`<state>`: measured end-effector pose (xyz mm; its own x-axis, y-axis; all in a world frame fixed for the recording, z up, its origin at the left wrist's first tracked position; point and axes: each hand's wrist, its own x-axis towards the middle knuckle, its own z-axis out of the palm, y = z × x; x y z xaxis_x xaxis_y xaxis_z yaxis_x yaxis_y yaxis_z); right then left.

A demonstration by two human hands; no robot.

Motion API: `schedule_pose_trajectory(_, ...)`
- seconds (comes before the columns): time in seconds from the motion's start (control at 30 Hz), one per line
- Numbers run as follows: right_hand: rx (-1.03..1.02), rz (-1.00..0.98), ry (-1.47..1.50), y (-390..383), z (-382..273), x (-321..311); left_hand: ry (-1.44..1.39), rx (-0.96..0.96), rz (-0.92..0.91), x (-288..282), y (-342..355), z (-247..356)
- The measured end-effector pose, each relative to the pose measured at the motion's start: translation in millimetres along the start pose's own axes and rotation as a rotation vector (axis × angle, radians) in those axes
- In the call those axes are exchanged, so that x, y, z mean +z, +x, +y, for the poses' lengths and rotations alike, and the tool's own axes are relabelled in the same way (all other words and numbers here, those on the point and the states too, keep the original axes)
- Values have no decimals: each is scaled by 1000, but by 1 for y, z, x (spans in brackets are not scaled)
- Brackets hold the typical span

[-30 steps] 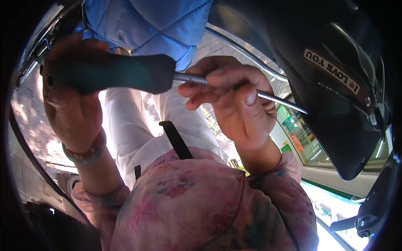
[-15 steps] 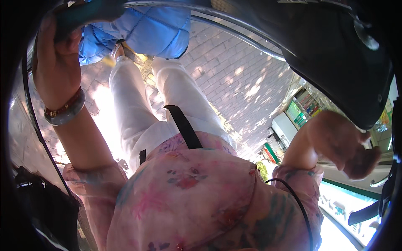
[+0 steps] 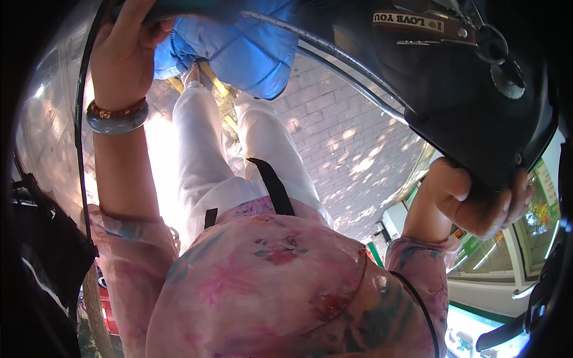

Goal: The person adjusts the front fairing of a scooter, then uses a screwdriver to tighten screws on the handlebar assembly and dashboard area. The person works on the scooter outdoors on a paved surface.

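My left hand (image 3: pixel 124 68) is raised at the upper left, fingers curled round a dark teal thing (image 3: pixel 190 7) cut off by the top edge. A pale bangle (image 3: pixel 118 122) and a reddish bead bracelet circle that wrist. At the right, my right hand (image 3: pixel 477 206) has its fingers curled against the lower tip of a large smooth black piece (image 3: pixel 477 113); what it is I cannot tell. Upon this piece lie a key ring (image 3: pixel 492 43) and a brown strap tag (image 3: pixel 412 22). Blue quilted cloth (image 3: pixel 239 48) hangs beside my left hand.
A curved metal rail (image 3: pixel 352 79) runs between the blue cloth and the black piece. My white-trousered legs (image 3: pixel 274 143) stand on brick paving (image 3: pixel 334 119). A dark cable (image 3: pixel 83 155) passes left of my arm. A shopfront (image 3: pixel 507 262) shows at the right.
My right hand has risen from below the black piece to its lower tip and now touches it. The view has shifted, bringing the key ring and strap into sight. The left hand keeps its hold.
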<state>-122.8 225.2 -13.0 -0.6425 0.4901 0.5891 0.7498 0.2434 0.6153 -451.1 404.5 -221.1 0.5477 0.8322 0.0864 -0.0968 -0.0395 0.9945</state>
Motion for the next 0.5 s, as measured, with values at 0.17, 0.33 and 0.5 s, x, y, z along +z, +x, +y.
schedule_pose_trajectory(0.17, -31, -59, 18, 2, -4, -9, -17, -415, 215, 13, -1, 16)
schedule_pose_trajectory(0.33, -105, -214, 93, 7, -3, -19, -181, -455, 197, -1, -1, 16)
schedule_pose_trajectory(0.5, -80, -245, 91, 11, -3, -19, -652, -308, 35, 3, 1, 9)
